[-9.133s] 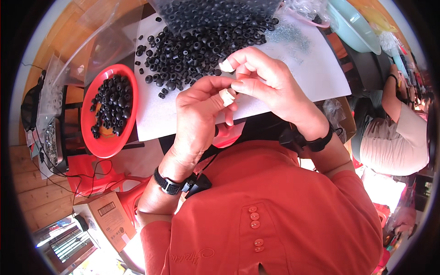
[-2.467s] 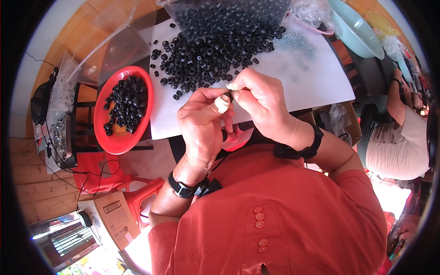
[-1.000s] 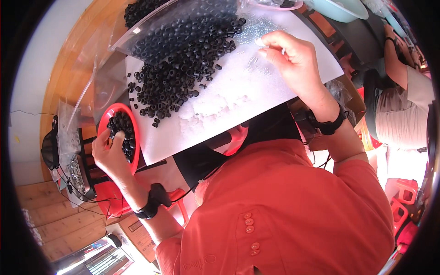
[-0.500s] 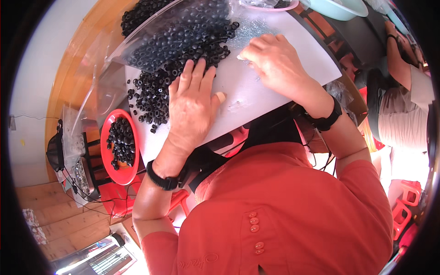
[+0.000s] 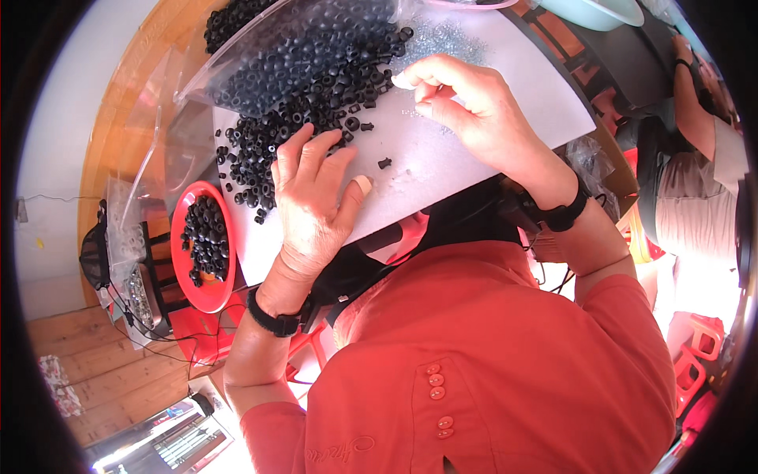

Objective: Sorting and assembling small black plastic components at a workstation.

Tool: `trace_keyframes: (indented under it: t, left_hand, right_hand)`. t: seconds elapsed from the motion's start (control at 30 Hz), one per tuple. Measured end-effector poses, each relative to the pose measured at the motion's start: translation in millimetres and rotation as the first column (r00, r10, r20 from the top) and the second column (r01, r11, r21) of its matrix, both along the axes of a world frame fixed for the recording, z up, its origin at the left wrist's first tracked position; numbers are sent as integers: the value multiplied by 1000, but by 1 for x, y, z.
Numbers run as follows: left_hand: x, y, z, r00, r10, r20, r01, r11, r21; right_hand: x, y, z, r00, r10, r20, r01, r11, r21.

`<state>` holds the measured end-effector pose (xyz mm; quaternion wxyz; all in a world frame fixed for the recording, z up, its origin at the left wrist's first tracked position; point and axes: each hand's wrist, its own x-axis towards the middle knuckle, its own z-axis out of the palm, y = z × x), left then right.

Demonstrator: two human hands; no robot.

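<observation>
Fingers spread, my left hand (image 5: 312,197) rests palm down at the near edge of a heap of small black ring-like plastic parts (image 5: 260,158). My right hand (image 5: 478,107) hovers over the white board (image 5: 442,170), its thumb and forefinger apart with nothing visible between them. Just beyond it lies a scatter of tiny clear pieces (image 5: 450,46). One loose black part (image 5: 384,163) sits on the board between my hands. A clear plastic bag (image 5: 276,67) full of black parts spills toward my left hand.
A red oval dish (image 5: 207,296) of black parts stands to the left. At the far right is a pale green basin (image 5: 596,14). Crumpled clear plastic (image 5: 586,162) lies beside the board. Another person's arm (image 5: 688,107) shows at the right.
My left hand has drawn back toward me and left, uncovering black parts. My right hand has shifted slightly left, and its thumb and forefinger have spread. A loose black part now shows between my hands.
</observation>
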<state>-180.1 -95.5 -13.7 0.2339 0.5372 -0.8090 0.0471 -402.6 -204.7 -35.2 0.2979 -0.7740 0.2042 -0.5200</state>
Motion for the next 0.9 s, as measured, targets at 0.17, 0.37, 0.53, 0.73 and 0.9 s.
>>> trace_keyframes:
  t: [0.17, 0.37, 0.53, 0.73, 0.9]
  left_hand:
    - [-4, 2, -1, 999, 32, -11, -33, 998, -60]
    - [-28, -5, 3, 991, -122, -53, 117, 989, -88]
    - [-22, -15, -7, 997, -73, -29, 69, 987, -143]
    - [-24, -15, 0, 941, -22, -338, 19, 1000, -12]
    - [-38, -29, 8, 944, -110, -311, 91, 993, -74]
  right_hand:
    - [1, -2, -3, 1000, -5, -31, 5, 1000, 19]
    - [4, 1, -1, 999, -13, -33, 15, 998, 58]
    - [1, 3, -1, 1000, -16, 1, 15, 995, 97]
    - [0, 5, 2, 999, 22, 32, -26, 991, 129]
    - [5, 11, 5, 992, 119, 52, -125, 981, 148]
